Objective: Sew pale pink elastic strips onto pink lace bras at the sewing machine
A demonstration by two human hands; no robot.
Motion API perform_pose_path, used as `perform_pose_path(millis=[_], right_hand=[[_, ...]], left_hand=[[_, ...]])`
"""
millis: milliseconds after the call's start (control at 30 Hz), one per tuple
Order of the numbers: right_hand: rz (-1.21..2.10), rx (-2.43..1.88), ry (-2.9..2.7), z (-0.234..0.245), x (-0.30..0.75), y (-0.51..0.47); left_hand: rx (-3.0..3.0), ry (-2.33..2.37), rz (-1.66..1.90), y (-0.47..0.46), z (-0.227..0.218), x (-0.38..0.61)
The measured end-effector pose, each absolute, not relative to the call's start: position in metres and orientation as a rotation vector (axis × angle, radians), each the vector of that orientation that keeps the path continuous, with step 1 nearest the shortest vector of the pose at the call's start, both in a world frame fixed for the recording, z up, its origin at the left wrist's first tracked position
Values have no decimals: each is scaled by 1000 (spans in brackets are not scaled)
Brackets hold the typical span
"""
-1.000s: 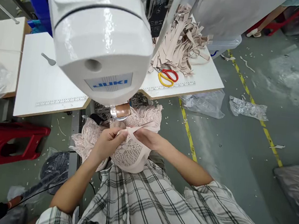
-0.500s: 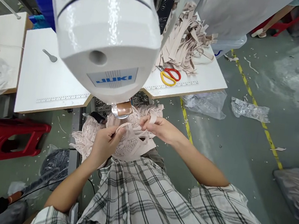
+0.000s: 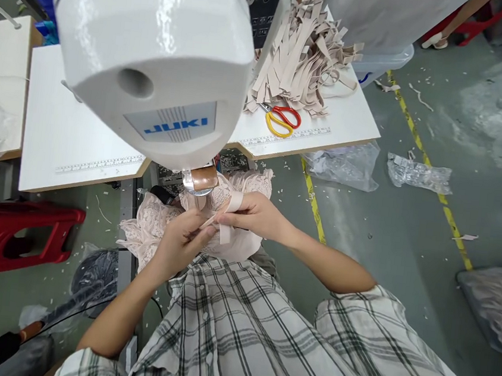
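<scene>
Pale pink lace bras [image 3: 147, 222] lie bunched below the sewing machine [image 3: 164, 77] and over my lap. My left hand [image 3: 179, 241] is closed on the edge of one bra, pinching it between thumb and fingers. Close against it, my right hand [image 3: 259, 216] pinches a pale strap [image 3: 236, 201], which loops over the fingers and has an end hanging below them. The strap meets the bra edge between both hands; my fingers hide the exact contact. Just behind them is the machine's sewing head with a copper-coloured guard [image 3: 204, 179].
A heap of cut pale straps [image 3: 307, 56] lies on the right tabletop [image 3: 356, 124], near red-and-yellow scissors [image 3: 282, 121]. On the left are another white tabletop [image 3: 81, 140] and a red stool [image 3: 17, 235]. Plastic bags [image 3: 345, 165] and scraps lie on the floor.
My right hand has moved left with the strap, up to my left hand at the bra edge. The view has shifted slightly, so the machine sits further left and higher.
</scene>
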State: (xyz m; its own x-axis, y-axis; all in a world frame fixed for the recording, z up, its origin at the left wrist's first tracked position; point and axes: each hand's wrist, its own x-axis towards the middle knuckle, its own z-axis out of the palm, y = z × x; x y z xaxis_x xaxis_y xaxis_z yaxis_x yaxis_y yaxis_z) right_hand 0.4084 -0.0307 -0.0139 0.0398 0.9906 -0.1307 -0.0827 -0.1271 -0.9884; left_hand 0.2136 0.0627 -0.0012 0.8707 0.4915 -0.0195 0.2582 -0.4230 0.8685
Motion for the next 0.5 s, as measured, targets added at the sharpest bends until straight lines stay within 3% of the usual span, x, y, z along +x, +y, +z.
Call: perform_pose_path(millis=[300, 500], right_hand=[[1489, -1210, -768, -29, 429, -7], [1515, -1199, -821, -15, 471, 16]], left_hand=[[2114, 799, 599, 42, -36, 220], [2328, 617, 601, 79, -12, 225]])
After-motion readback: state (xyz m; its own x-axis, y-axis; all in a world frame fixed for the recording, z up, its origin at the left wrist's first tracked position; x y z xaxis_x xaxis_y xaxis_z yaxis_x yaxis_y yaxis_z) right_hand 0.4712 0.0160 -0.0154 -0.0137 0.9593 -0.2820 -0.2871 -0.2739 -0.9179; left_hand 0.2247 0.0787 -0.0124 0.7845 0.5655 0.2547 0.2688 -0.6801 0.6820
